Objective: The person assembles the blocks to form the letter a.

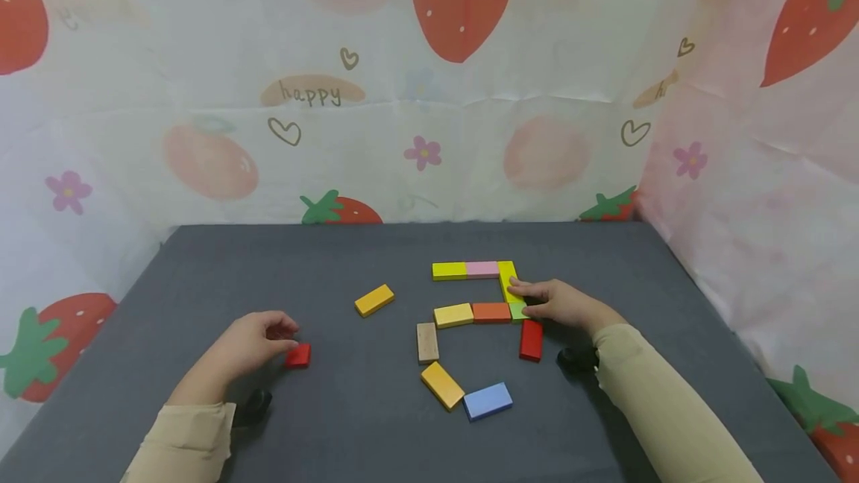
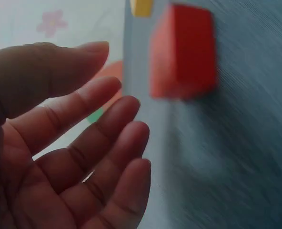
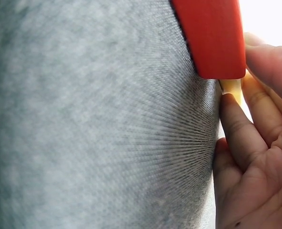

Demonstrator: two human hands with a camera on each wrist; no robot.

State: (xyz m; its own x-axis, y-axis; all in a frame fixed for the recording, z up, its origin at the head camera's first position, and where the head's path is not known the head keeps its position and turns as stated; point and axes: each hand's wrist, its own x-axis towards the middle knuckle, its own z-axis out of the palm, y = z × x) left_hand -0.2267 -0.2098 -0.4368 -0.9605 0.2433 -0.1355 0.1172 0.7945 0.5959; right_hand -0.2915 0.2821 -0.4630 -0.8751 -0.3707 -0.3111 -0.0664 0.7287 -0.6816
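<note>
My right hand (image 1: 567, 302) is at the right end of a bent line of coloured blocks. Its fingertips touch a yellow block (image 1: 506, 272), and the thumb is against a small green block (image 1: 517, 311). Just below lies a red block (image 1: 531, 341), large in the right wrist view. On the left, my left hand (image 1: 248, 345) hovers beside a separate red block (image 1: 298, 355). In the left wrist view its fingers are loosely bent and apart from that red block (image 2: 193, 52), holding nothing.
The line also includes yellow (image 1: 449, 271), pink (image 1: 482, 270), pale yellow (image 1: 453, 315), orange (image 1: 491, 312), wooden (image 1: 426, 343), amber (image 1: 442, 385) and blue (image 1: 488, 402) blocks. One loose yellow block (image 1: 374, 300) lies left of them. Patterned cloth (image 1: 416, 95) hangs behind the grey table (image 1: 322, 431).
</note>
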